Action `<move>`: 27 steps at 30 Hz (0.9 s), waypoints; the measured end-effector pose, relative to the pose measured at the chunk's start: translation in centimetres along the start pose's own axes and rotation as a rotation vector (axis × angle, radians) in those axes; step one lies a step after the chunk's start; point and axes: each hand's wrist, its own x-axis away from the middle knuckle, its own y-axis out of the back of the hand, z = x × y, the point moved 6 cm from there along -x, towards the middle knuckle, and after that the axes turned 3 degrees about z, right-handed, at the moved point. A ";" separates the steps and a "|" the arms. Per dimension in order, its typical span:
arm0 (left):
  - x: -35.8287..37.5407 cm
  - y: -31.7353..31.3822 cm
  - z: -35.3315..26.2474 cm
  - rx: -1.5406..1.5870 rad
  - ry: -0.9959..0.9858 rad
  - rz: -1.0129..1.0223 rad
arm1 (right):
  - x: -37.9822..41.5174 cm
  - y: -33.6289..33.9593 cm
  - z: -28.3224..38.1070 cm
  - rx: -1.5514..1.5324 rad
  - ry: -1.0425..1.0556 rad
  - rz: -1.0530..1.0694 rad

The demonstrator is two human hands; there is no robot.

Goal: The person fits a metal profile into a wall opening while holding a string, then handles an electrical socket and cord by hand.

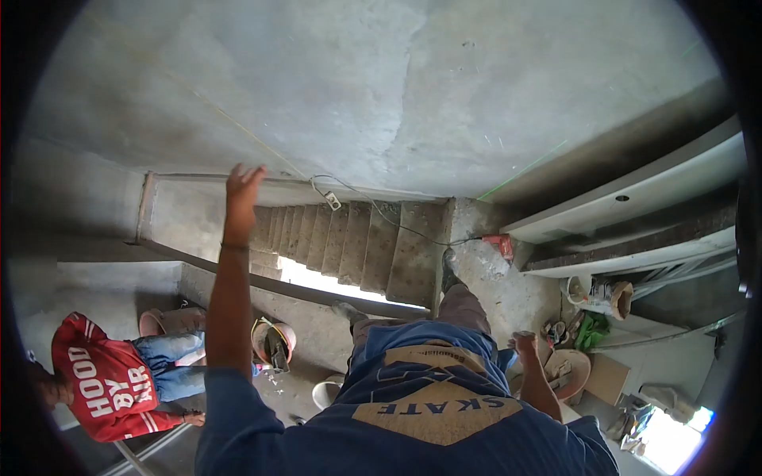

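My left hand (244, 189) is stretched out toward the grey plastered wall (341, 87), its fingers apart and nothing in them. Nearest to it, along the foot of the wall, lies a white socket box (332, 200) on a dark cable. That cable runs right, over the concrete stairs (341, 246), to a red power tool (500, 245) on the floor beside my foot. My right hand (524, 343) hangs low at my side with its fingers curled in, and no object shows in it. A basin (568, 373) stands close to that hand.
At the left a person in a red jacket (107, 381) is near a bucket (273, 343) with things inside. Stair treads and a bright gap (317, 283) drop away ahead of me. Long boards (627, 198) and a green bag (592, 330) are at the right.
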 end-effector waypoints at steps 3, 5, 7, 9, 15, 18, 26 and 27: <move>-7.3 1.4 2.7 -0.049 0.040 -0.089 | 3.4 2.8 -2.7 -0.023 -0.078 -0.163; -11.5 0.6 2.7 -0.168 -0.192 -0.072 | 5.7 4.1 -4.0 -0.097 -0.032 -0.264; -12.7 -1.8 4.1 -0.110 -0.221 -0.041 | 5.7 5.6 -8.2 -0.107 -0.113 -0.270; -14.9 -5.3 9.3 0.089 -0.256 0.239 | 5.4 6.3 -8.8 -0.110 -0.180 -0.260; -3.2 -14.7 17.5 -0.383 -0.305 0.125 | -0.9 6.0 2.4 0.075 0.090 -0.080; 2.9 -18.5 14.7 -0.124 -0.364 0.142 | -7.3 -0.5 14.4 1.345 1.076 0.010; 21.8 -22.6 -0.7 0.268 -0.176 -0.058 | -1.6 -19.5 37.8 0.919 1.254 0.510; 23.7 -22.7 -2.8 0.364 -0.157 -0.078 | 1.2 -21.0 39.9 0.920 1.352 0.557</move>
